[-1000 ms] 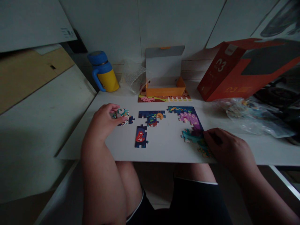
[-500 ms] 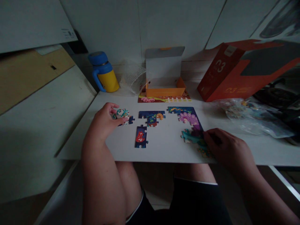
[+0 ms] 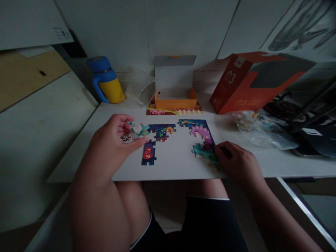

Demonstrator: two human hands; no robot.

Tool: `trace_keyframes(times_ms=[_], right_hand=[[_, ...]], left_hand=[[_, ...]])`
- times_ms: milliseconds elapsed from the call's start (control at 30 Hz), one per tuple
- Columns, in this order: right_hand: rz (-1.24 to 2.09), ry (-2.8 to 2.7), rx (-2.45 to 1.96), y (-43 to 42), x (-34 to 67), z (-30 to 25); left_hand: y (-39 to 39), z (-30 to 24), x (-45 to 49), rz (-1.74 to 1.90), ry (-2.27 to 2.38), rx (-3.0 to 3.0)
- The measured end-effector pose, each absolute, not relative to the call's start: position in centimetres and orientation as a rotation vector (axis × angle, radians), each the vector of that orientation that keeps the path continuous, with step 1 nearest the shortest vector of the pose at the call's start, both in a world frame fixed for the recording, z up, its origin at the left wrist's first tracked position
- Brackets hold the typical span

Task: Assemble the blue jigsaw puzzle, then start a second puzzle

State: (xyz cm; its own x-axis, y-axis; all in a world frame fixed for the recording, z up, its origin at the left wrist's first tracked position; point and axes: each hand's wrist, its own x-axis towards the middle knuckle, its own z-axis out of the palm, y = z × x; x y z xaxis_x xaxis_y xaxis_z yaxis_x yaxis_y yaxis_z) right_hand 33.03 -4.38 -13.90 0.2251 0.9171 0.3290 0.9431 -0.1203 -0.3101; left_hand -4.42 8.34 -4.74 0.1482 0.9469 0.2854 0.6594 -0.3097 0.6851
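My left hand (image 3: 112, 136) holds several jigsaw puzzle pieces (image 3: 141, 130) between thumb and fingers, above the table's left part. Just past them lie joined dark-blue pieces (image 3: 161, 131), and a blue section with a red creature (image 3: 148, 153) lies below. On the right is a larger joined corner section (image 3: 208, 141) with a purple octopus-like figure and teal and green parts. My right hand (image 3: 237, 162) rests at this section's right edge, thumb and fingertips pinched together against it. Whatever is between those fingertips is hidden.
An open orange box (image 3: 175, 102) stands at the back on a printed picture sheet (image 3: 157, 111). To its left are clear plastic wrap (image 3: 140, 85) and a blue and yellow flask (image 3: 110, 84). A big orange-red box (image 3: 236, 87) and a plastic bag of pieces (image 3: 254, 124) occupy the right.
The view has turned right, so everything shifts left in the picture. My left hand has carried its pieces rightward, closer to the dark-blue ones. My right hand stays by the corner section.
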Motion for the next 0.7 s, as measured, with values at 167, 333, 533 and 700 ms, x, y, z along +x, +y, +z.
trace_keyframes(times_ms=[167, 333, 533, 700], right_hand=[[-0.06, -1.712, -2.074, -4.3, 33.1, -13.8], [-0.048, -1.714, -2.044, -4.3, 33.0, -13.6], [-0.031, -1.708, -2.016, -4.3, 32.8, -13.2], [-0.015, -1.705, -2.025, -4.3, 32.9, -13.4]], left_hand=[[2.5, -7.4, 4.3, 0.78, 1.234, 2.25], [-1.8, -11.3, 9.6, 0.605, 1.424, 2.225], [-2.0, -11.2, 8.3, 0.501, 1.229, 2.208], [0.3, -10.0, 6.3, 0.429, 1.124, 2.355]])
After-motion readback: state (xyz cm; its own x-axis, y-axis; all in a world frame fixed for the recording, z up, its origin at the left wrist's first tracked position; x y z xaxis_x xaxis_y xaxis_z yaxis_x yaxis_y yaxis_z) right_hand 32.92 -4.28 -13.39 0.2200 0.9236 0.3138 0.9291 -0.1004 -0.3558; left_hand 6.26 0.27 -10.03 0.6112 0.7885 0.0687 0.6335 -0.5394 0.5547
